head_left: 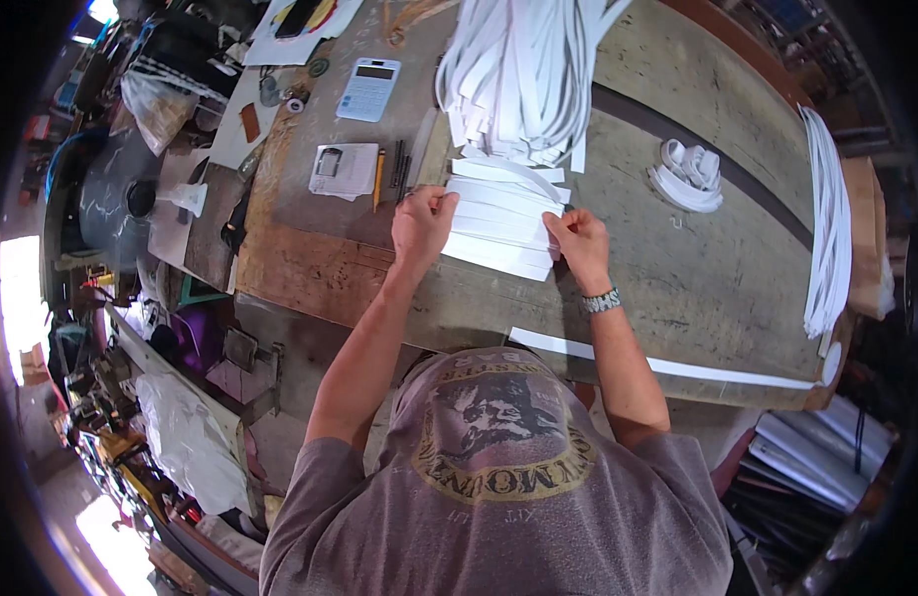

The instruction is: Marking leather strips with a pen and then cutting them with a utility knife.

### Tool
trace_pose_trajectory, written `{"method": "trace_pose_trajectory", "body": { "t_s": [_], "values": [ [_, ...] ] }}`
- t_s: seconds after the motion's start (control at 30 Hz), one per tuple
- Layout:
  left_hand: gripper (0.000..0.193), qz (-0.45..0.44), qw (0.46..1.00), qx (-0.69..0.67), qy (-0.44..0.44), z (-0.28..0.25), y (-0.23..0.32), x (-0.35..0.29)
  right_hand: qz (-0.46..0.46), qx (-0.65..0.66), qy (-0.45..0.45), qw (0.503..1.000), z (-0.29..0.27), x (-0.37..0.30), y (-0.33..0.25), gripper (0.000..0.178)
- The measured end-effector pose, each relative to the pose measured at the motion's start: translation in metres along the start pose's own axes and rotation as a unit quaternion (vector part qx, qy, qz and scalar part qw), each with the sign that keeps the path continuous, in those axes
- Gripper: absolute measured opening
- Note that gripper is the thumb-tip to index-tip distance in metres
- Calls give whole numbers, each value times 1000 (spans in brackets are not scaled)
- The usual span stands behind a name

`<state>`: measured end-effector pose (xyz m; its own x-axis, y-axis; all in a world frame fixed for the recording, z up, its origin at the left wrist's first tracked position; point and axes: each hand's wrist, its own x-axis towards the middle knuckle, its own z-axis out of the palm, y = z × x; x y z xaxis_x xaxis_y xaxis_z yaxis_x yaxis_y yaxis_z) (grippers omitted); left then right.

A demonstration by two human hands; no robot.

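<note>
White strips (498, 223), short and flat, lie side by side and partly overlapping near the front edge of the workbench (667, 273), straight ahead of me in the head view. My left hand (424, 226) is at their left ends, fingers curled and thumb tip brought in against the forefinger, pinching the border of the topmost strips. My right hand (581, 238), with a metal watch (602, 300) on its wrist, is nearly closed too: thumb and forefinger pinch a strip at the right end. I cannot tell how many strips either hand has hold of.

Just beyond them, toward the far edge, a thick bundle of long strips (523, 79) spreads out, its cut ends pointing at me. Toward the left edge I have a pale blue calculator (367, 91), a paper pad (354, 177) with a small object on it, and a yellow pencil (379, 179) beside the pad. Right of my hands sits a loosely coiled strip (689, 179). Another bundle (826, 233) lies along the right edge, and one long strip (667, 368) runs along the front edge toward the front right corner.
</note>
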<state>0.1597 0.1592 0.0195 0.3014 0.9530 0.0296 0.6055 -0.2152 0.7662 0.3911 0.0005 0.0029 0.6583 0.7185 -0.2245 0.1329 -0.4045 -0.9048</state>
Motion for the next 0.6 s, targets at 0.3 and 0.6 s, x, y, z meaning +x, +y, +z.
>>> {"method": "trace_pose_trajectory", "body": {
  "t_s": [0.3, 0.6],
  "values": [
    [26, -42, 996, -81, -8, -4, 1, -6, -98, -59, 29, 993, -32, -48, -3, 27],
    [40, -44, 995, -84, 25, 2, -2, -37, -243, -266, -40, 932, -72, -186, 29, 24]
  ]
}}
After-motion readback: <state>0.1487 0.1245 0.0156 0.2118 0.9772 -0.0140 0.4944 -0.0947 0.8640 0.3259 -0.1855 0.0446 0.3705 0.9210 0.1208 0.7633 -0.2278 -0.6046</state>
